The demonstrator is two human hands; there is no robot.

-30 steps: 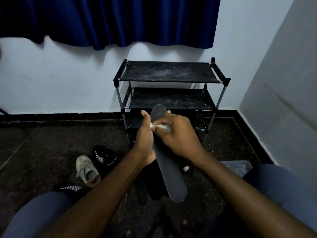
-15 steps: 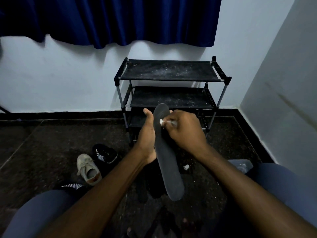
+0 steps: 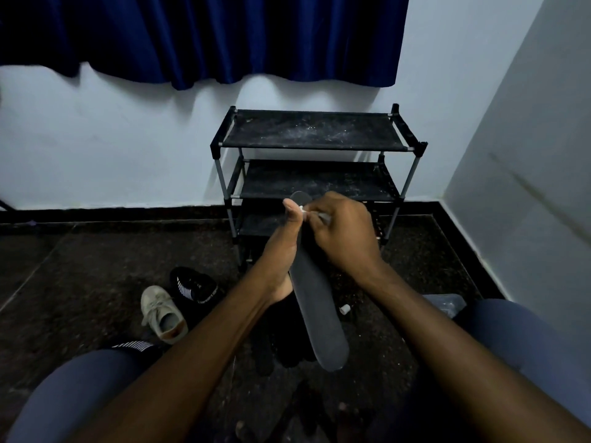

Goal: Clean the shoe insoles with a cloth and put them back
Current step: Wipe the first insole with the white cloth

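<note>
I see the left hand [image 3: 281,251] gripping the long, flat, matte-dark insole [image 3: 316,314] by its edge, tilted in mid-air before the dusty fabric-shelved rack [image 3: 313,129], while the right hand [image 3: 345,235] pinches a small white cloth [image 3: 302,208] against its rounded far tip.

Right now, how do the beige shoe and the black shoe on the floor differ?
The beige shoe is pale with laces showing; the black shoe is dark with white stripes. The beige shoe lies nearer the camera, its opening visible; the black shoe lies farther back, nearer the shoe rack. Both sit side by side on the floor.
</note>
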